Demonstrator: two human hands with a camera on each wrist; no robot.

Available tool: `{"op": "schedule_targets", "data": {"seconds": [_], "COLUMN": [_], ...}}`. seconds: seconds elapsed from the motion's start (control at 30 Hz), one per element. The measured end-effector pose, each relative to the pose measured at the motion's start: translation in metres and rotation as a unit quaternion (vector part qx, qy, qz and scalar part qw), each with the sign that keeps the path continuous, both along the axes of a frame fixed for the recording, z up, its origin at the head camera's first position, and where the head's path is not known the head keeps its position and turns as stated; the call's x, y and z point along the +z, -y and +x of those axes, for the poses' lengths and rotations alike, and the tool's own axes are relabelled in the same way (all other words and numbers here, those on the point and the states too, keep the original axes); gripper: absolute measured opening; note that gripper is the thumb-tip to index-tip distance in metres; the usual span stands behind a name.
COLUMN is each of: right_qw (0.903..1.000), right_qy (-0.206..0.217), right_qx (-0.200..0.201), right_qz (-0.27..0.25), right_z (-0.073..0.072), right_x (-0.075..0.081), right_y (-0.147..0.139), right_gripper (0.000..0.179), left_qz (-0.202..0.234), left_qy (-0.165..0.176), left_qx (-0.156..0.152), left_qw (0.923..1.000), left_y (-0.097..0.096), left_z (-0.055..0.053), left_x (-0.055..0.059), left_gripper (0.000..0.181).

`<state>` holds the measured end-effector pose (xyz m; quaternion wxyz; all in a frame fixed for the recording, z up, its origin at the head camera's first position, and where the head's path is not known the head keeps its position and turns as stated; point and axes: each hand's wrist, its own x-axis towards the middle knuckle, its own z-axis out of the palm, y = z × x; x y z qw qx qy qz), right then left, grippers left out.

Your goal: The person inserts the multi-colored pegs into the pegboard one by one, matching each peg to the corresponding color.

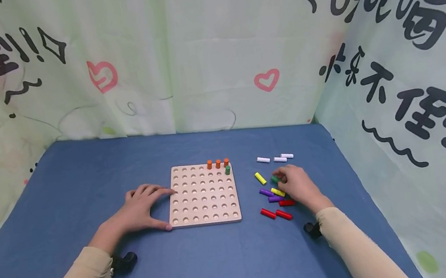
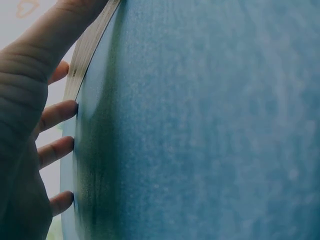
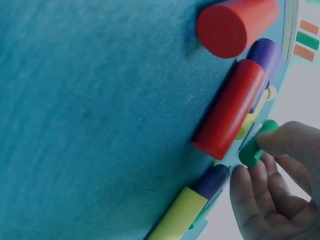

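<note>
A pale wooden pegboard (image 1: 202,204) with rows of round holes lies on the blue cloth. Three orange pegs (image 1: 218,164) stand in its far row at the right, with one green peg (image 1: 227,170) just below them. My left hand (image 1: 147,208) is spread, its thumb and index finger touching the board's left edge; the other fingertips meet the cloth in the left wrist view. With thumb and fingers, my right hand (image 1: 298,186) pinches a loose green peg (image 3: 257,144) among the pegs right of the board.
Around the right hand lie red pegs (image 1: 268,213), purple pegs (image 1: 265,192) and yellow pegs (image 1: 260,178). White pegs (image 1: 280,159) lie farther back. Another green peg (image 3: 202,216) shows partly behind a yellow one. A printed curtain (image 1: 212,64) encloses the table's back and sides.
</note>
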<state>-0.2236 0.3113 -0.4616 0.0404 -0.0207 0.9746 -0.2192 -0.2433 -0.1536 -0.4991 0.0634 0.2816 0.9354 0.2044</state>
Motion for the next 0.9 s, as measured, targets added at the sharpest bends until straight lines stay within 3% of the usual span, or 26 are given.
{"op": "schedule_targets", "data": {"seconds": [0.23, 0.5, 0.73, 0.9], "right_qw": [0.9968, 0.9809, 0.9634, 0.9573], "right_qy": [-0.074, -0.136, -0.152, -0.143], "right_qx": [-0.014, -0.032, -0.027, -0.018], "right_qz": [-0.027, -0.136, -0.219, -0.251], "right_z": [-0.003, -0.015, -0.031, -0.035], "right_x": [0.006, 0.011, 0.012, 0.01], "right_y": [0.017, 0.052, 0.092, 0.112], "right_gripper": [0.031, 0.032, 0.032, 0.028], "left_qz": [-0.008, -0.036, -0.051, -0.051], "left_qy": [-0.016, -0.023, -0.024, -0.018], "left_qx": [0.016, 0.025, 0.026, 0.022], "left_qw": [0.9997, 0.9988, 0.9981, 0.9983], "left_y": [0.0, -0.001, -0.003, -0.003], "left_z": [0.0, -0.002, -0.003, -0.001], "left_x": [0.0, -0.002, 0.004, 0.006], "left_gripper": [0.107, 0.105, 0.1, 0.097]}}
